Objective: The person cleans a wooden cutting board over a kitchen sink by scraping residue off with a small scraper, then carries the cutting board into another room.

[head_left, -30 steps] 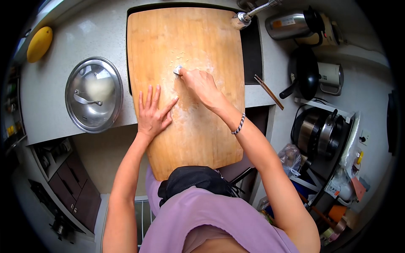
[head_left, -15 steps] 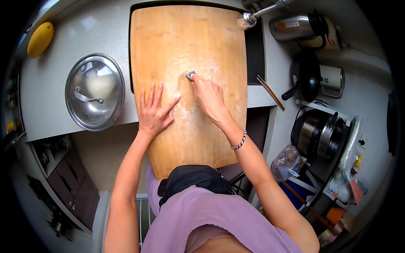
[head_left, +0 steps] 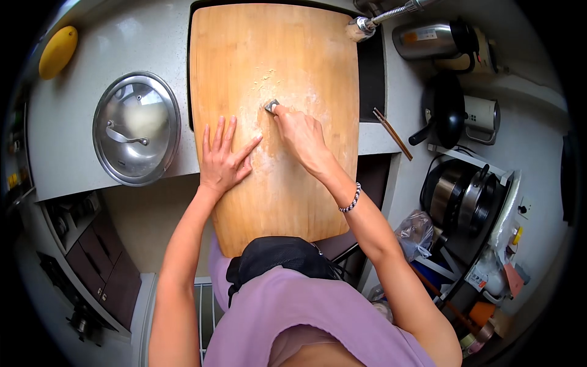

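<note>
A large wooden board (head_left: 275, 49) lies over the sink, dusted with flour near its middle. My left hand (head_left: 223, 162) rests on the board's left side, fingers spread, holding nothing. My right hand (head_left: 301, 136) is closed round a small scraper (head_left: 271, 106), whose metal corner touches the board; most of it is hidden in my fingers. Just beyond the scraper lie small pale dough crumbs (head_left: 266, 78). To the left, a lidded metal pan (head_left: 125, 160) stands on the counter, with a pale mass visible through its glass lid.
A yellow fruit (head_left: 58, 52) lies at the far left. Chopsticks (head_left: 393, 134) rest right of the board, below the faucet (head_left: 361, 28). Farther right are a steel kettle (head_left: 425, 40), a black frying pan (head_left: 447, 104) and a pot (head_left: 471, 199) on a rack.
My right hand with the scraper moved right across the board, then slightly back left. My left hand stays spread on the board. The view has shifted a little.
</note>
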### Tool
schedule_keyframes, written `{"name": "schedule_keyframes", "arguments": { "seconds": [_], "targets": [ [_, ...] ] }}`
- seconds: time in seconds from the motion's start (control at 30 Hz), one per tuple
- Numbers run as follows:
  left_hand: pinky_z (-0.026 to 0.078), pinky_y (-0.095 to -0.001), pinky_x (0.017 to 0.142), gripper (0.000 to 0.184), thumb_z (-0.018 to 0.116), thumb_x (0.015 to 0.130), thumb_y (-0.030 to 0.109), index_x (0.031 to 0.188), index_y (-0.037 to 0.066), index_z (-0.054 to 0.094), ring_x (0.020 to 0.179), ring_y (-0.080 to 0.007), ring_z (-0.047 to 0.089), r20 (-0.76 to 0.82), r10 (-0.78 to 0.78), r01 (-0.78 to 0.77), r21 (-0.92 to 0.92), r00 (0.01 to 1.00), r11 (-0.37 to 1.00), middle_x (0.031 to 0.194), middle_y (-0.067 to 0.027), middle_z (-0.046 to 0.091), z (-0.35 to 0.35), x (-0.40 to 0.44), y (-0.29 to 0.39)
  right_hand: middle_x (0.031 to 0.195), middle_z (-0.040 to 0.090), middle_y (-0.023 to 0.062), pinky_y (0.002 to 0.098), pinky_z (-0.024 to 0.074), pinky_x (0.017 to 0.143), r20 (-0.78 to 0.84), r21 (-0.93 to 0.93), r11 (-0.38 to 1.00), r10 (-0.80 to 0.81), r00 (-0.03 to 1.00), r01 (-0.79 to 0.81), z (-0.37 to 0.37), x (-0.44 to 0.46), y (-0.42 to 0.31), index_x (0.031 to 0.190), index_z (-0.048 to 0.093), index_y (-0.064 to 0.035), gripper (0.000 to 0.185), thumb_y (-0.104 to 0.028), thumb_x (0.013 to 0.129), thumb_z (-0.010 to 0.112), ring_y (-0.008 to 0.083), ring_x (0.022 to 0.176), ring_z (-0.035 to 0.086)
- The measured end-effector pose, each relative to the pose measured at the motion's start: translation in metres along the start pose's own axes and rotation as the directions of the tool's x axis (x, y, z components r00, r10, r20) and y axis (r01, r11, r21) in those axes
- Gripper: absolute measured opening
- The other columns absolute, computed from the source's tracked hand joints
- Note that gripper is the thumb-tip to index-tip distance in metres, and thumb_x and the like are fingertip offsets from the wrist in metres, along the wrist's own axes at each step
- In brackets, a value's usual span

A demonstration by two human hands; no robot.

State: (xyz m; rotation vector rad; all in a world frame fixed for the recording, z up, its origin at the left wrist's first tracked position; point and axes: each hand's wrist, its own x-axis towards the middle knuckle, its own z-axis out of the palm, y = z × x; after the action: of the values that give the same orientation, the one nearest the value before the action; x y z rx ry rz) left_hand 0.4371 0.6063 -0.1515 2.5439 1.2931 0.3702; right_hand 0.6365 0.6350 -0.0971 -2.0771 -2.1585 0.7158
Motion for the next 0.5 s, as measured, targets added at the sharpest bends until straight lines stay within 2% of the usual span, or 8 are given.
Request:
{"name": "schedule_keyframes", "arguments": {
  "seconds": [0.07, 0.13, 0.33, 0.37, 0.43, 0.5],
  "targets": [
    [0.016, -0.054, 0.11, 0.055, 0.059, 0.073, 0.028, 0.126, 0.043, 0.053, 0.136, -0.0356, 0.027, -0.007, -0.006, 0.006, 0.009, 1.0, 1.0, 0.145, -0.0173, 0.033, 0.001, 0.002, 0.0, 0.07, 0.063, 0.0212, 0.0446, 0.0516, 0.058, -0.017, -0.001, 1.0, 0.023, 1.0, -0.023, 0.0, 0.002, 0.004, 0.091, 0.057, -0.0024, 0.013, -0.007, 0.084, 0.047, 0.0371, 0.07, 0.065],
    [0.015, -0.0539, 0.111, 0.055, 0.059, 0.073, 0.028, 0.126, 0.042, 0.053, 0.136, -0.0356, 0.027, -0.009, -0.001, 0.001, 0.0, 1.0, 1.0, 0.145, -0.0174, 0.033, 0.003, 0.002, 0.0, 0.07, 0.062, 0.0214, 0.0474, 0.0482, 0.059, 0.017, 0.013, 0.999, -0.033, 0.999, 0.033, 0.0, 0.006, 0.012, 0.1, 0.058, -0.0082, 0.017, -0.017, 0.089, 0.049, 0.038, 0.069, 0.062],
    [0.014, -0.0539, 0.111, 0.055, 0.059, 0.073, 0.028, 0.126, 0.042, 0.053, 0.136, -0.0353, 0.026, 0.001, -0.01, 0.01, 0.0, 1.0, 1.0, 0.145, -0.0175, 0.032, 0.001, 0.001, 0.001, 0.066, 0.061, 0.0192, 0.0459, 0.0481, 0.056, 0.072, -0.135, 0.976, -0.161, 0.984, 0.169, -0.005, 0.017, 0.029, 0.1, 0.059, -0.0096, 0.018, -0.02, 0.088, 0.051, 0.0365, 0.064, 0.062],
    [0.014, -0.0539, 0.111, 0.055, 0.059, 0.073, 0.028, 0.126, 0.041, 0.053, 0.136, -0.0352, 0.026, 0.0, -0.01, 0.01, 0.002, 1.0, 1.0, 0.145, -0.0174, 0.032, 0.001, 0.002, 0.001, 0.066, 0.061, 0.0192, 0.0459, 0.0481, 0.056, 0.073, -0.134, 0.976, -0.161, 0.984, 0.169, -0.007, 0.018, 0.032, 0.1, 0.059, -0.0096, 0.018, -0.02, 0.088, 0.051, 0.0365, 0.064, 0.062],
    [0.015, -0.0538, 0.111, 0.056, 0.06, 0.072, 0.025, 0.125, 0.039, 0.055, 0.135, -0.0363, 0.027, -0.011, -0.011, 0.01, -0.018, 1.0, 1.0, 0.145, -0.0179, 0.032, 0.0, 0.002, 0.002, 0.068, 0.063, 0.0173, 0.0416, 0.0508, 0.054, 0.11, -0.151, 0.952, -0.25, 0.962, 0.265, -0.012, 0.019, 0.036, 0.095, 0.058, -0.0088, 0.014, -0.012, 0.087, 0.047, 0.033, 0.067, 0.065],
    [0.015, -0.0537, 0.11, 0.057, 0.06, 0.07, 0.021, 0.125, 0.037, 0.056, 0.135, -0.0373, 0.028, -0.021, -0.013, 0.012, -0.037, 1.0, 0.999, 0.145, -0.0184, 0.033, 0.0, 0.002, 0.003, 0.068, 0.062, 0.0188, 0.0439, 0.0493, 0.055, 0.115, -0.09, 0.968, -0.225, 0.967, 0.236, -0.01, 0.02, 0.037, 0.097, 0.058, -0.0085, 0.016, -0.017, 0.088, 0.048, 0.0355, 0.066, 0.063]
  ]
}}
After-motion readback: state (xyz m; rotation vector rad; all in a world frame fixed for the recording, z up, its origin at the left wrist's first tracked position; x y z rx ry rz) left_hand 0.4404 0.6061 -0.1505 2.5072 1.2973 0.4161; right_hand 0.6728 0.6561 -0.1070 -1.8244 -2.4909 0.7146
